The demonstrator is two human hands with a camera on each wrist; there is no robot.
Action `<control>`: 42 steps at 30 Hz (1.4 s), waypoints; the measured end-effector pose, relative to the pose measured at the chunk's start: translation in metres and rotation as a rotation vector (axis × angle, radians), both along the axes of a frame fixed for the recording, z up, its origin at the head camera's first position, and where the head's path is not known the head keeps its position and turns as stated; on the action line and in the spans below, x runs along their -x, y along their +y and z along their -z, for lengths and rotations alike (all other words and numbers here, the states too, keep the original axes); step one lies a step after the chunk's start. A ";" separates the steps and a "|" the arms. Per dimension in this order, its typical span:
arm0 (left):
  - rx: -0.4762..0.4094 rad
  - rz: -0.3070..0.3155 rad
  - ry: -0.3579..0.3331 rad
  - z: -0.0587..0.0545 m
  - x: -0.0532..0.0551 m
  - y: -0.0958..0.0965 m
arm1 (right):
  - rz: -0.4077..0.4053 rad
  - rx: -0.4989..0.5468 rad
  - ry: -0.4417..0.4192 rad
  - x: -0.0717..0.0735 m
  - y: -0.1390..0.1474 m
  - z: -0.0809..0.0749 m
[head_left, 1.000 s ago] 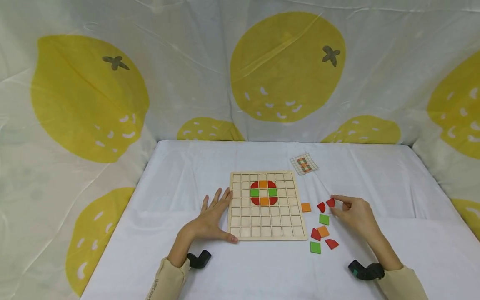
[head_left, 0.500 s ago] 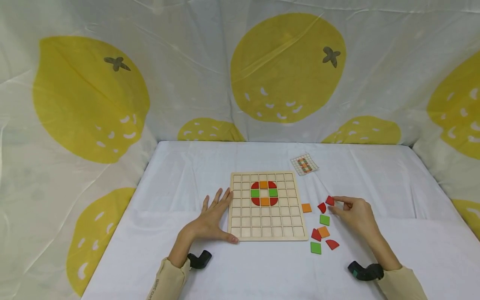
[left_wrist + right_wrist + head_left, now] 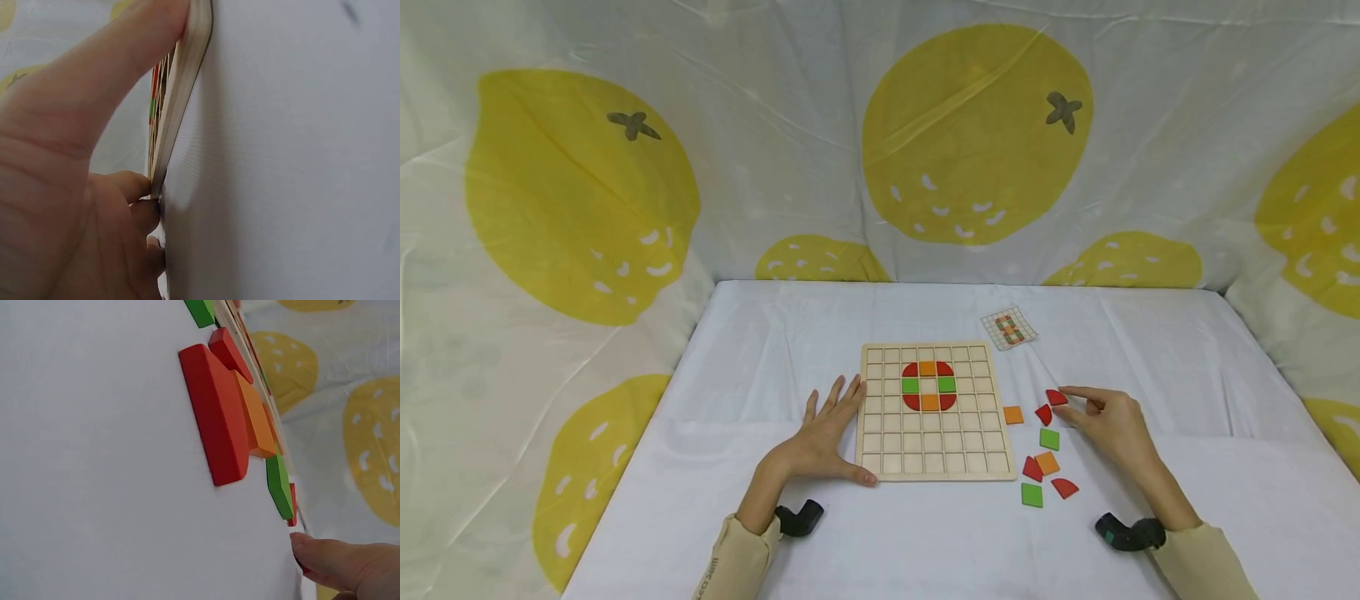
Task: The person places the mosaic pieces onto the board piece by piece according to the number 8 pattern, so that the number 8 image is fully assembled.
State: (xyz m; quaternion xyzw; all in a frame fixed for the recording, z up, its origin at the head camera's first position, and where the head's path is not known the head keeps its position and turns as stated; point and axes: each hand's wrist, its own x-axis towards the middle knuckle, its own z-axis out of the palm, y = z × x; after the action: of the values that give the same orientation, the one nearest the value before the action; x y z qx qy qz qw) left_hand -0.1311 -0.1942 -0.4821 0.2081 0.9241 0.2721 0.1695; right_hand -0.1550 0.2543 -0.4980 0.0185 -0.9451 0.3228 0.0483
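Note:
A square wooden grid board (image 3: 932,446) lies flat on the table. Near its far side, red quarter-circles, orange squares and green squares (image 3: 910,386) form a ring around one bare cell. Against the board's left side rests my left hand (image 3: 816,446), fingers spread, its thumb at the near corner; the left wrist view shows thumb and fingers touching the board edge (image 3: 181,100). To the right of the board, my right hand (image 3: 1112,421) pinches a red quarter-circle tile (image 3: 1056,397) between thumb and forefinger, low at the table. Another red quarter-circle (image 3: 1043,415) lies just beside it.
Loose tiles lie right of the board: an orange square (image 3: 1012,415), a green square (image 3: 1049,439), another orange one (image 3: 1047,463), a red tile (image 3: 1032,469), a red quarter-circle (image 3: 1064,488) and a green square (image 3: 1032,496). Behind them is a small pattern card (image 3: 1008,328).
The red quarter-circle in my right hand has turned and shifted slightly left, its shape now showing more fully. My right fingers have moved a little with it. The left hand stays in place.

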 end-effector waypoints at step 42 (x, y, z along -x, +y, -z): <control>-0.005 0.003 0.007 0.000 0.000 -0.001 | -0.231 0.212 -0.227 -0.002 -0.087 -0.023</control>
State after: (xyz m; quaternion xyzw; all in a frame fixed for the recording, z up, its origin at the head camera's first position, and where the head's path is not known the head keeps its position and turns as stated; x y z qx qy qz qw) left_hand -0.1314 -0.1949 -0.4820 0.2108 0.9237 0.2736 0.1659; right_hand -0.1527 0.1676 -0.4746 0.0853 -0.8966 0.4241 -0.0944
